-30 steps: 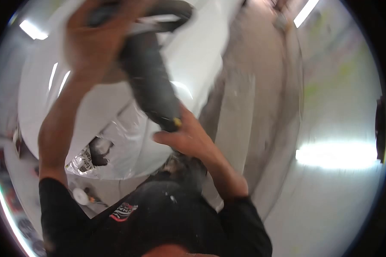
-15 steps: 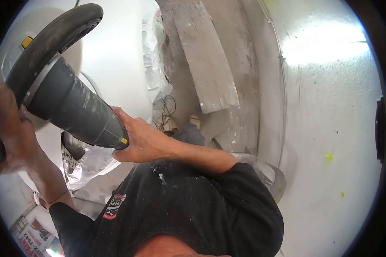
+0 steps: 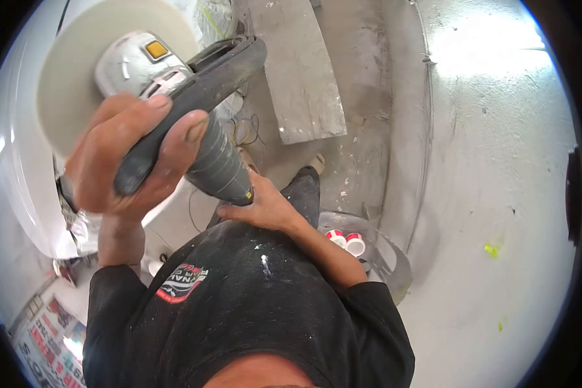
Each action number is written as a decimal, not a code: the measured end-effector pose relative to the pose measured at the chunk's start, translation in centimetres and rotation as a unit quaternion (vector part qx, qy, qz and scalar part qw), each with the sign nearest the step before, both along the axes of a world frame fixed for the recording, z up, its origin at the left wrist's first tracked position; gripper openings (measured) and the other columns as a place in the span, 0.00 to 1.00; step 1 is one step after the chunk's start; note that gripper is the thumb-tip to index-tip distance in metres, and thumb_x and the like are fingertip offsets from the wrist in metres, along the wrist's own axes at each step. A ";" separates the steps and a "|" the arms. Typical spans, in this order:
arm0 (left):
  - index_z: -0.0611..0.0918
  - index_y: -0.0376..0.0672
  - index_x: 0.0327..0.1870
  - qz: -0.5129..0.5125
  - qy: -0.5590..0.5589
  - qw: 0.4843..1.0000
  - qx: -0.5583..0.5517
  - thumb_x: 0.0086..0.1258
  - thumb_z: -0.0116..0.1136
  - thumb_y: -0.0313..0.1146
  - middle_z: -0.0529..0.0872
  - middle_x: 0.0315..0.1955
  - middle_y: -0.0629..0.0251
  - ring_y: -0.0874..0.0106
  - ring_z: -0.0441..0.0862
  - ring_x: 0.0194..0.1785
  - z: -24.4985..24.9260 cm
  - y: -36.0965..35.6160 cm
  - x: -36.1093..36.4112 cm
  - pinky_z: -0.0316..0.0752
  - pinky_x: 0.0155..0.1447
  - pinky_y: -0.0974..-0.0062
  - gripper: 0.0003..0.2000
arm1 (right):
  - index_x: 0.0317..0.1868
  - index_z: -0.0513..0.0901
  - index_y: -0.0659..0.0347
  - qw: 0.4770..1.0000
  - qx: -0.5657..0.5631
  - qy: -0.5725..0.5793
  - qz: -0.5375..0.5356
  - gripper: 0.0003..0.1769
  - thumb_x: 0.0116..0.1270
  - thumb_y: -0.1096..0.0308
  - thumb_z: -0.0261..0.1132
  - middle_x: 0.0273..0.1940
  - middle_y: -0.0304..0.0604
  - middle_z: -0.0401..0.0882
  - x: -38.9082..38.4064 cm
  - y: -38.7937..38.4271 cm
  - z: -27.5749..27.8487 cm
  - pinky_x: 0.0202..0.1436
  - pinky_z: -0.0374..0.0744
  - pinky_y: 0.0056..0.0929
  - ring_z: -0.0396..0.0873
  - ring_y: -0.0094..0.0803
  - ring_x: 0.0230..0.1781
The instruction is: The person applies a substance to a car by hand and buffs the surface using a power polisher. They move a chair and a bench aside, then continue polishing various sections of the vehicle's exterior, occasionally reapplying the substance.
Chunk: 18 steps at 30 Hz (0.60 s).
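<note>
Probably heavy, rigid polisher (image 3: pixel 221 165), front-weighted by pad (image 3: pixel 71 77): left hand (image 3: pixel 132 155) grip closed round handle (image 3: pixel 220 64), right hand (image 3: pixel 265 208) grip wrapped on tail.

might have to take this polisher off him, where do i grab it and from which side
Take the polisher by its black handle and its ribbed grey barrel, where the left hand and right hand hold it. Come from the barrel's rear end, on the side away from the pad: that wide disc is the working face, and both grips sit behind it.
</note>
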<state>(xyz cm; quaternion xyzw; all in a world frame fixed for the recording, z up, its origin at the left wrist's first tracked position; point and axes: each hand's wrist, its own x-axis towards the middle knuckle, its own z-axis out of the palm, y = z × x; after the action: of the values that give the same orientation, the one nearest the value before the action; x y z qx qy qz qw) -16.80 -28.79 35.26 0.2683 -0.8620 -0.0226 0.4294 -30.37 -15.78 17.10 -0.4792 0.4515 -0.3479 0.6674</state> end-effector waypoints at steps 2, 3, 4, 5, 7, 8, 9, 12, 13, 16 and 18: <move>0.86 0.35 0.41 0.034 -0.013 0.999 0.037 0.56 0.82 0.23 0.89 0.29 0.55 0.68 0.86 0.29 -2.3 1.2 -2.8 0.80 0.33 0.73 0.15 | 0.70 0.73 0.67 0.998 0.055 -0.035 -0.008 0.48 0.53 0.50 0.79 0.58 0.61 0.84 -3.3 1.3 -1.1 0.69 0.75 0.43 0.82 0.56 0.63; 0.86 0.35 0.40 0.049 -0.019 0.997 0.058 0.56 0.83 0.24 0.89 0.29 0.55 0.69 0.86 0.29 -3.7 1.5 -3.8 0.81 0.34 0.73 0.15 | 0.69 0.74 0.67 0.998 0.059 -0.008 -0.011 0.47 0.53 0.50 0.80 0.59 0.60 0.84 -4.4 1.9 -1.9 0.69 0.75 0.41 0.82 0.52 0.62; 0.86 0.35 0.40 0.054 -0.024 0.995 0.079 0.55 0.83 0.25 0.90 0.30 0.56 0.69 0.87 0.30 -5.2 1.7 -5.1 0.81 0.35 0.74 0.15 | 0.68 0.75 0.67 0.997 0.065 0.021 -0.023 0.47 0.53 0.50 0.81 0.59 0.59 0.84 -5.4 2.7 -3.0 0.68 0.75 0.40 0.83 0.49 0.61; 0.87 0.35 0.40 0.071 -0.030 0.992 0.101 0.55 0.84 0.26 0.90 0.30 0.56 0.70 0.87 0.30 -6.5 1.9 -6.4 0.81 0.36 0.74 0.15 | 0.67 0.76 0.67 0.995 0.076 0.051 -0.034 0.46 0.53 0.50 0.82 0.60 0.58 0.84 -6.5 3.6 -3.8 0.67 0.75 0.38 0.83 0.45 0.61; 0.87 0.35 0.41 0.110 -0.048 0.983 0.141 0.55 0.84 0.27 0.90 0.32 0.58 0.70 0.88 0.32 -8.8 2.4 -8.5 0.82 0.39 0.74 0.16 | 0.67 0.76 0.66 0.991 0.109 0.064 -0.035 0.45 0.54 0.49 0.81 0.57 0.57 0.86 -8.6 4.8 -5.1 0.66 0.76 0.39 0.84 0.45 0.60; 0.88 0.36 0.43 0.121 -0.064 0.976 0.168 0.56 0.84 0.30 0.91 0.33 0.58 0.70 0.89 0.34 -9.8 2.5 -9.4 0.83 0.41 0.73 0.17 | 0.66 0.77 0.66 0.990 0.121 0.068 -0.034 0.45 0.54 0.48 0.81 0.56 0.56 0.87 -9.3 5.0 -5.8 0.66 0.77 0.39 0.85 0.45 0.59; 0.88 0.37 0.44 0.126 -0.072 0.970 0.194 0.57 0.84 0.31 0.91 0.34 0.58 0.69 0.89 0.34 -10.7 2.7 -10.1 0.83 0.42 0.73 0.17 | 0.68 0.76 0.65 0.989 0.123 0.064 -0.045 0.46 0.54 0.47 0.80 0.57 0.58 0.86 -9.9 5.6 -6.5 0.66 0.77 0.41 0.84 0.49 0.59; 0.88 0.37 0.47 0.156 -0.079 0.938 0.299 0.60 0.81 0.32 0.92 0.37 0.57 0.68 0.90 0.39 -13.7 2.8 -11.6 0.84 0.46 0.70 0.17 | 0.71 0.75 0.62 0.987 0.131 0.063 -0.072 0.49 0.55 0.41 0.78 0.57 0.62 0.86 -12.1 7.7 -8.9 0.66 0.78 0.45 0.84 0.57 0.60; 0.88 0.37 0.47 0.162 -0.080 0.929 0.323 0.60 0.81 0.32 0.92 0.37 0.56 0.67 0.90 0.40 -14.4 3.0 -11.6 0.84 0.46 0.70 0.17 | 0.71 0.75 0.62 0.985 0.141 0.084 -0.053 0.49 0.56 0.40 0.77 0.56 0.62 0.86 -12.6 8.1 -9.6 0.65 0.78 0.45 0.84 0.57 0.60; 0.88 0.36 0.48 0.185 -0.085 0.898 0.390 0.60 0.80 0.31 0.92 0.39 0.55 0.64 0.90 0.42 -16.4 3.4 -11.1 0.83 0.49 0.70 0.17 | 0.71 0.76 0.62 0.981 0.156 0.119 -0.012 0.48 0.59 0.37 0.75 0.55 0.64 0.86 -13.5 8.9 -11.6 0.65 0.79 0.44 0.84 0.58 0.59; 0.89 0.37 0.48 0.207 -0.085 0.898 0.378 0.61 0.79 0.31 0.92 0.39 0.54 0.63 0.90 0.42 -18.2 3.5 -10.0 0.83 0.49 0.69 0.16 | 0.71 0.77 0.62 0.985 0.140 0.102 -0.006 0.47 0.62 0.36 0.73 0.54 0.65 0.86 -14.1 8.8 -12.9 0.64 0.79 0.44 0.85 0.57 0.58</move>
<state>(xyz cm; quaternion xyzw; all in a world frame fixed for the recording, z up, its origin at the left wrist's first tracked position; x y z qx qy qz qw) -26.84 -25.31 17.10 0.5842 -0.7464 -0.2345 0.2161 -44.49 -6.93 4.23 -0.4115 0.5643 -0.2343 0.6763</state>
